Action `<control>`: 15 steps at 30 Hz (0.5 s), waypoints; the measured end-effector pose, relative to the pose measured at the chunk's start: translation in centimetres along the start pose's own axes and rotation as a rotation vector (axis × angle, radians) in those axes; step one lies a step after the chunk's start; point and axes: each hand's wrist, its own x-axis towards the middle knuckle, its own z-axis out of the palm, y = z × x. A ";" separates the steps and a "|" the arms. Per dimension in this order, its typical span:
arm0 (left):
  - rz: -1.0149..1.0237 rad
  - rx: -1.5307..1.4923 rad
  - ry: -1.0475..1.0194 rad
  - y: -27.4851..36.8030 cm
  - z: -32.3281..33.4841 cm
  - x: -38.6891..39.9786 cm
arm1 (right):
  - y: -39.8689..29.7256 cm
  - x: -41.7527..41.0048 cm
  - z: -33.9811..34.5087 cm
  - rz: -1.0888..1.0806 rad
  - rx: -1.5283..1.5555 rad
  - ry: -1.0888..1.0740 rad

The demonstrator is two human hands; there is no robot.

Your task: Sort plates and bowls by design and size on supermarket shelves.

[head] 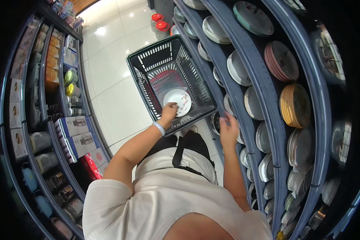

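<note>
My left hand (169, 113), with a pale band on its wrist, grips a white plate (182, 99) by its near left rim. Red and dark floral sprigs decorate one side of that plate. It is over the inside of a black plastic shopping basket (206, 90) with slotted walls; whether it touches the bottom cannot be made out. My right hand (229, 129) is slightly blurred, beside the basket's near right corner and close to the plate shelves. Its fingers are loosely bent and apart, with nothing seen in them.
Shelves (262, 105) with stacked plates line the right side, including yellow plates (295, 105) and pink-edged plates (281, 61). On the left, shelving holds boxed goods (78, 123) and containers. Red-lidded jars (162, 29) stand on the tiled floor (120, 99) beyond the basket.
</note>
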 end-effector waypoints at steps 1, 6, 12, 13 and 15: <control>-0.038 -0.055 0.064 -0.4 -1.4 0.9 | 1.7 1.0 2.4 0.023 0.029 -0.073; -0.216 -0.288 0.185 -2.2 -4.9 4.5 | 6.9 5.5 12.7 0.153 -0.160 -0.445; -0.121 -0.299 0.305 -6.8 -5.2 10.7 | 11.0 10.0 21.0 0.231 -0.481 -0.645; -0.138 -0.291 0.320 -7.3 -5.3 11.7 | 11.2 10.4 22.2 0.238 -0.513 -0.668; -0.169 -0.048 0.466 -8.5 -5.3 14.1 | 12.1 11.6 24.7 0.206 -0.500 -0.731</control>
